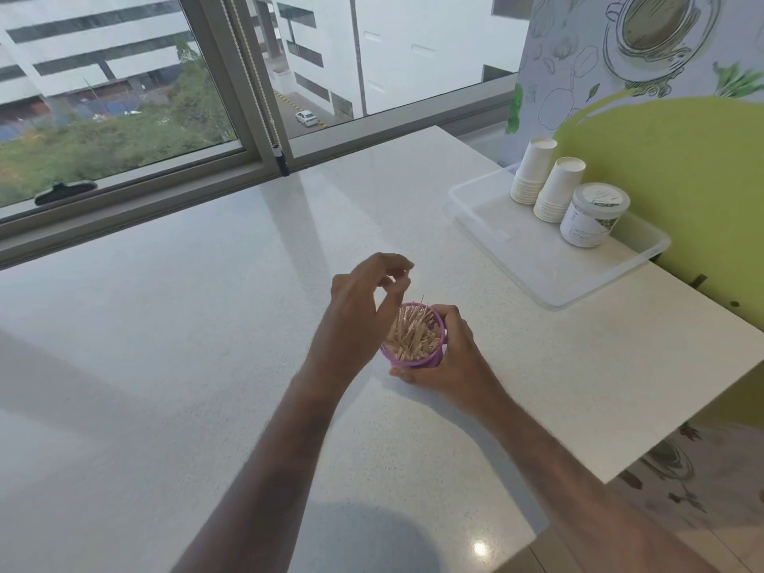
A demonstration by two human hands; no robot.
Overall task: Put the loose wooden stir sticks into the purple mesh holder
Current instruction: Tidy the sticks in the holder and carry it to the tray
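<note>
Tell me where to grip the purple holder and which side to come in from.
Grip the purple mesh holder round its upright side wall below the rim, coming from the right, as the right hand does. The stir sticks poke out of the open top, and the left hand hovers there.

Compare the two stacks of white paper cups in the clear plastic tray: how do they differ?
The far stack of white paper cups stands nearer the window; the near stack of white paper cups stands beside the round white tub. Both are upside down, inside the clear plastic tray.
</note>
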